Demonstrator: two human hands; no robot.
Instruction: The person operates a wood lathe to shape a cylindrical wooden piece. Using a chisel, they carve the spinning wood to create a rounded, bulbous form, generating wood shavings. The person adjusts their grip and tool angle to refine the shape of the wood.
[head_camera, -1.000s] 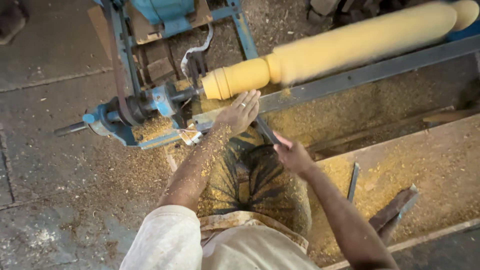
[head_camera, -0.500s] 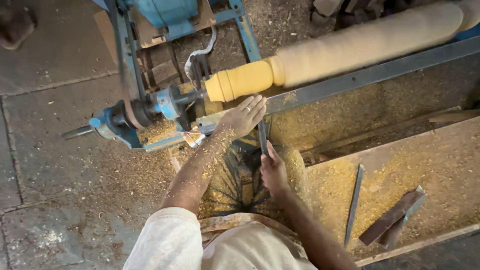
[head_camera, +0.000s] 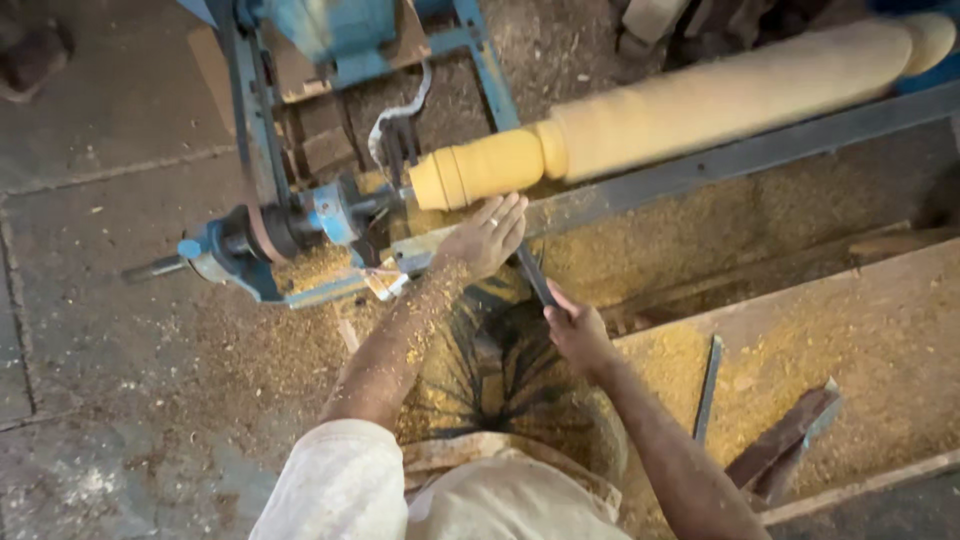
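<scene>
A long pale yellow wooden piece (head_camera: 700, 105) is mounted on a blue lathe (head_camera: 300, 225) and looks blurred from spinning. My left hand (head_camera: 487, 235) rests on the lathe's grey metal rail (head_camera: 740, 160), fingers pressing on a dark turning chisel (head_camera: 535, 280) just below the turned left end of the wood. My right hand (head_camera: 572, 328) grips the chisel's handle end, nearer my body. Both forearms are dusted with sawdust.
Yellow sawdust covers the floor and a wooden board (head_camera: 850, 330) at the right. A thin metal rod (head_camera: 707, 385) and a dark flat tool (head_camera: 785, 445) lie on that board. Concrete floor (head_camera: 90, 330) spreads to the left.
The view has shifted slightly. My right hand has drawn in from the right toward my body along the chisel, while my left hand stays on the rail under the wood.
</scene>
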